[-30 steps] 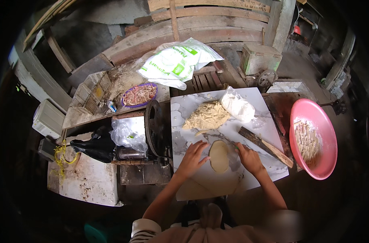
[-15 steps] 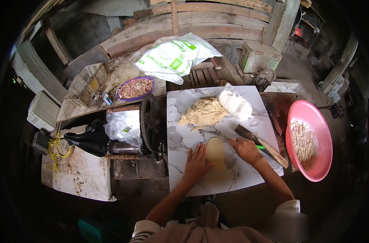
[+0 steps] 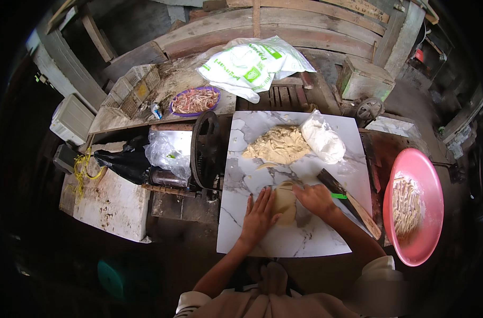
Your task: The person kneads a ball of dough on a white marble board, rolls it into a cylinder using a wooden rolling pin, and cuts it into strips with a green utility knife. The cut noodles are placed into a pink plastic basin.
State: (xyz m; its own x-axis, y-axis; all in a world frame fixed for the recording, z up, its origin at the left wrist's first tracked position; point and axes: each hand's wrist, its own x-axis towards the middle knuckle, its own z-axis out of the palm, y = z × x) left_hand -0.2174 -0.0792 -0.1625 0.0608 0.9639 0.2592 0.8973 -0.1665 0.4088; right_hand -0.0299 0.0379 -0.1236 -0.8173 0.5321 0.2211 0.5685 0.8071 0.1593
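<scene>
Both hands, left hand (image 3: pixel 258 214) and right hand (image 3: pixel 316 200), fingers spread, have shifted onto the dough disc (image 3: pixel 285 204), flattening it further on the marble worktop (image 3: pixel 299 241).

This was a rough, makeshift food-preparation workshop: weathered wooden beams (image 3: pixel 284 26) walled it in, a white marble-patterned slab (image 3: pixel 347 138) served as the worktop and carried a heap of pale dough strips (image 3: pixel 277 144), a hand-cranked iron machine with a black flywheel (image 3: pixel 203 149) stood beside it, and a round pink plastic basin (image 3: pixel 427 212) held cut strips
</scene>
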